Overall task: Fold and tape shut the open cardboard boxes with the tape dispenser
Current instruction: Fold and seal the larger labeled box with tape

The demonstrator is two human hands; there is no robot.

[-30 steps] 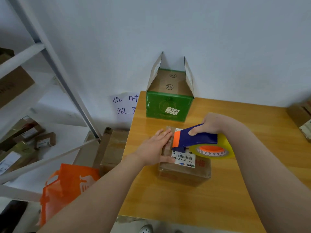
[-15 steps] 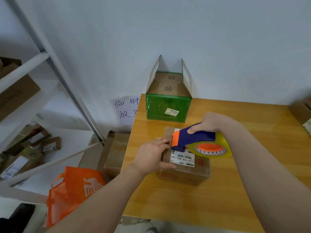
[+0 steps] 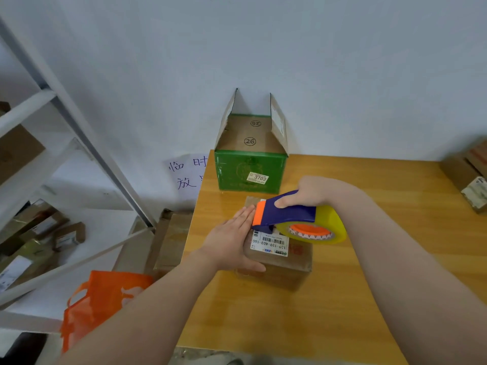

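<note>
The left hand (image 3: 232,241) lies flat on the brown box (image 3: 279,262); above the box the right hand (image 3: 308,192) grips the tape dispenser (image 3: 295,219).

Single head view, looking forward and down, close over table (image 3: 369,299) against wall (image 3: 342,61)

We see a table (image 3: 369,285) of glossy, wood-grained finish that mirrors the boxes. The small box (image 3: 290,270) is brown cardboard, with a smooth white paper label (image 3: 271,242). The tape dispenser (image 3: 287,213) is smooth blue and orange plastic, its tape roll (image 3: 336,226) translucent yellow and glossy. The green box (image 3: 237,169) is shiny outside and raw matt cardboard inside. The shelf frame (image 3: 79,122) looks like white-painted metal.
</note>
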